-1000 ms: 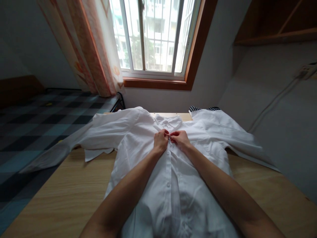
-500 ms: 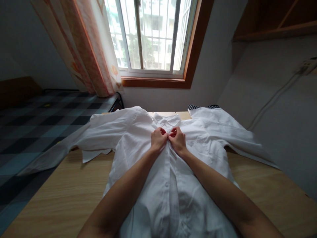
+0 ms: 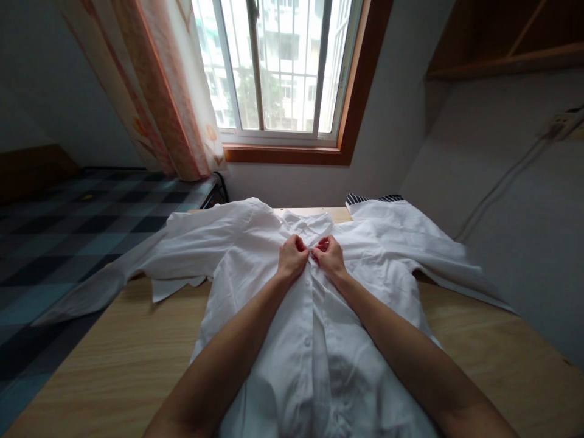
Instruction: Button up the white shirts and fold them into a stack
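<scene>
A white button-up shirt lies spread front side up, its collar toward the window and its sleeves out to both sides. Just below the collar, my left hand pinches the front edge. Close beside it my right hand is closed in a pinch on the other front edge. The fingertips of both hands nearly meet at the placket, and they hide whatever button is between them. Lower down the placket, buttons show, and the two front edges lie apart there.
Under the shirt is a wooden table. A bed with a checked cover stands at the left, with the left sleeve hanging over it. Black striped cloth lies by the right shoulder. Behind are a curtain and a barred window.
My right fingertips have shifted very slightly right, opening a small gap from my left fingertips. The shirt lies as before.
</scene>
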The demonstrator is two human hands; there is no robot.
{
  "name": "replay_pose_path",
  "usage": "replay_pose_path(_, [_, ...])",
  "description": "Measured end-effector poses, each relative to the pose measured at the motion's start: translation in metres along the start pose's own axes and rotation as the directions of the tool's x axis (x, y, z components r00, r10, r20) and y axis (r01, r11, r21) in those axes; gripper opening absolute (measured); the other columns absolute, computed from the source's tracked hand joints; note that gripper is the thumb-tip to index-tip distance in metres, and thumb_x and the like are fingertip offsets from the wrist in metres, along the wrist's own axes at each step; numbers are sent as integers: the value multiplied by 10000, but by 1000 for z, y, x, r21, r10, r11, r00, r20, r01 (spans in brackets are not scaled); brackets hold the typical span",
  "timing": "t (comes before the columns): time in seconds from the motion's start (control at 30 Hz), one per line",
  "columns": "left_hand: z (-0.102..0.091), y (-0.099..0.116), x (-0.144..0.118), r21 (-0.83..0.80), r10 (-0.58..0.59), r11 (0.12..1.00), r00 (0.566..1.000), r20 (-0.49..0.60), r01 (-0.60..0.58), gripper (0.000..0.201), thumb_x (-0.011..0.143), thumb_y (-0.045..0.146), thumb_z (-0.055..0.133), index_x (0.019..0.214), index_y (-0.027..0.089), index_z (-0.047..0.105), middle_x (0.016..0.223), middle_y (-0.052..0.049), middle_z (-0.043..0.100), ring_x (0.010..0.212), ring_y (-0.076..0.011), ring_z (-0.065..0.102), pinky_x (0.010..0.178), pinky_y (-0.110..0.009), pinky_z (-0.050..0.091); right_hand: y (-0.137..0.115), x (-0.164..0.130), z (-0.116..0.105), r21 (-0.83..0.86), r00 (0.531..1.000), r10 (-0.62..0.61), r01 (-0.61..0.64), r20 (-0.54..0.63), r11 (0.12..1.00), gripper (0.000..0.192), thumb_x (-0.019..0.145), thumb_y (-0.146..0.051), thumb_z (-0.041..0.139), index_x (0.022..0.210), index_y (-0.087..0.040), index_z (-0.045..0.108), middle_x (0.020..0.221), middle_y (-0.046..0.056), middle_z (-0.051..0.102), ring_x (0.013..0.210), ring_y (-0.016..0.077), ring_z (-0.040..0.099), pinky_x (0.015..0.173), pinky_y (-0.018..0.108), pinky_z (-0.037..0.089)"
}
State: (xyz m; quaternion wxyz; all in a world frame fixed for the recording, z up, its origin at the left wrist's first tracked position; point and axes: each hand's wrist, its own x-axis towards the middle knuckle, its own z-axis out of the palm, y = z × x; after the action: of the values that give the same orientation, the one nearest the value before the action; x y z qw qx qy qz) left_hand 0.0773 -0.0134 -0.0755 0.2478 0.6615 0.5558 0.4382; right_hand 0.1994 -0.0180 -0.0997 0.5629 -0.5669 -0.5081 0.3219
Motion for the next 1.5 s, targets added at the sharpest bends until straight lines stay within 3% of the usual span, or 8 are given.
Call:
replay_pose_path(0.17, [-1, 1, -4, 187, 31, 981, 997, 66, -43, 102, 716, 103, 569, 674, 191, 540, 673, 4, 602, 659, -142, 554, 656, -241, 415, -1, 0, 3, 93, 993, 108, -112, 39, 989, 331, 591, -325, 657, 822, -231, 439, 633, -46, 623, 450, 141, 566, 406, 229, 429])
replay_pose_path(0.33, [-5, 3, -9, 430, 83, 898, 996, 39, -92, 291, 761, 127, 557, 1021, 221, 648, 1162, -76, 635, 1106, -242, 538, 940, -346, 417, -5, 14, -27, -175, 997, -76, 71, -23, 982, 303, 708, -313, 594, 974, -190, 517, 889, 57, 681, 755, 197, 651, 696, 327, 528])
replay_pose_path(0.5, [-11, 2, -7, 528, 168, 834, 985, 33, -160, 371, 855, 146, 447, 1166, 232, 630, 1456, -25, 454, 1385, -229, 312, 1132, -410, 232, -18, 48, -99, -817, 950, -311, 176, -4, 549, 458, 784, -281, 614, 1217, -154, 539, 1346, 172, 510, 1264, 312, 418, 1020, 441, 336])
replay_pose_path(0.7, [-7, -8, -4, 604, 79, 748, 941, 330, -275, 549, 907, 520, 407, 1371, 239, 489, 1482, -70, 422, 1409, -323, 261, 1136, -604, 63, -7, 76, -145, -971, 999, 28, 36, 43, 235, 451, 861, -398, 596, 1236, -153, 546, 1249, 173, 571, 1192, 322, 482, 964, 477, 338])
replay_pose_path(0.9, [-7, -11, -1, 636, 7, 715, 913, 408, -290, 818, 833, 720, 351, 1484, 226, 329, 1557, -82, 264, 1444, -364, 145, 1120, -642, -16, -11, 87, -144, -966, 989, -43, 144, 138, 216, 144, 880, -234, 552, 949, -166, 658, 1040, 137, 659, 997, 260, 593, 828, 359, 405])
replay_pose_path(1.2, [13, -5, 32, 658, -54, 718, 924, 379, -228, 861, 834, 752, 269, 1495, 202, 314, 1567, -96, 232, 1453, -371, 88, 1108, -653, -58, -47, 113, -129, -958, 946, -317, 35, -60, 285, 289, 928, -138, 382, 1073, -143, 631, 1117, 185, 580, 927, 275, 618, 757, 364, 446])
replay_pose_path(1.4, [28, -14, 50, 640, -50, 755, 960, 277, -145, 645, 942, 546, 247, 1451, 176, 389, 1550, -115, 280, 1445, -349, 157, 1120, -643, 21, -30, 114, -116, -952, 998, -61, 43, 26, 304, 314, 888, -84, 420, 1119, -97, 632, 1162, 208, 591, 1017, 305, 611, 833, 383, 455])
replay_pose_path(1.5, [23, -15, 52, 551, 27, 817, 965, 261, -171, 485, 961, 314, 298, 1379, 146, 476, 1456, -136, 444, 1381, -282, 343, 1147, -519, 182, -25, 83, -97, -916, 970, -188, 213, 156, 339, 357, 911, -172, 458, 1241, -110, 581, 1306, 195, 543, 1227, 303, 493, 1006, 408, 378])
